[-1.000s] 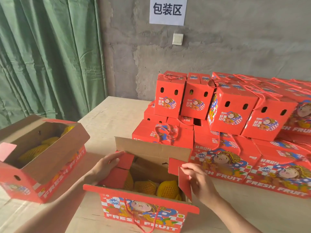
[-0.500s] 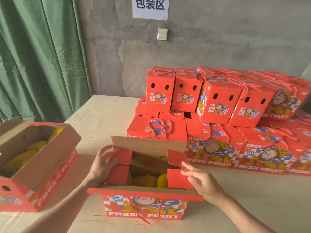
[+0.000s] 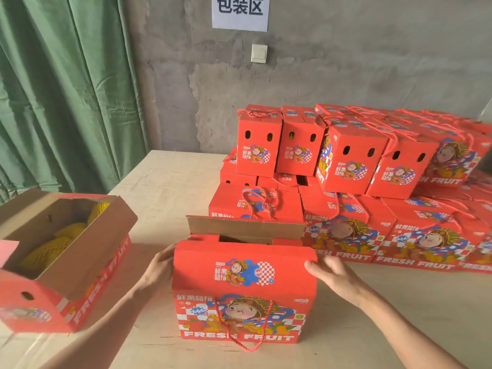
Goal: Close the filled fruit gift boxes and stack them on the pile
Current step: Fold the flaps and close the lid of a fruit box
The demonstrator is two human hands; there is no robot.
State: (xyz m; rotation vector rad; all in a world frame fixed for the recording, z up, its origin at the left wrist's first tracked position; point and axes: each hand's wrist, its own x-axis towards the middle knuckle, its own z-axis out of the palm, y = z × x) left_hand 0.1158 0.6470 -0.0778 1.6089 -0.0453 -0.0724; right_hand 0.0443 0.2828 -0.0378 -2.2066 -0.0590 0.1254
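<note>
Hands flank the red box (image 3: 243, 288) standing mid-tabletop (image 3: 170, 182), front flap (image 3: 245, 262) folded over its top; right hand (image 3: 336, 279) lays straight fingers (image 3: 319, 269) against the flap's right edge; left hand (image 3: 158, 272) meets the left edge, fingers hidden, grip unclear; open box (image 3: 87, 283) of yellow fruit (image 3: 53, 249) sits left; pile (image 3: 351, 166) of closed boxes stands behind, right.

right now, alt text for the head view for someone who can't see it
Left hand and right hand touch the sides of a red printed cardboard fruit gift box, front flap folded over, brown back flap upright. An open red cardboard box of yellow netted fruit sits left; a pile of closed red boxes behind.
</note>
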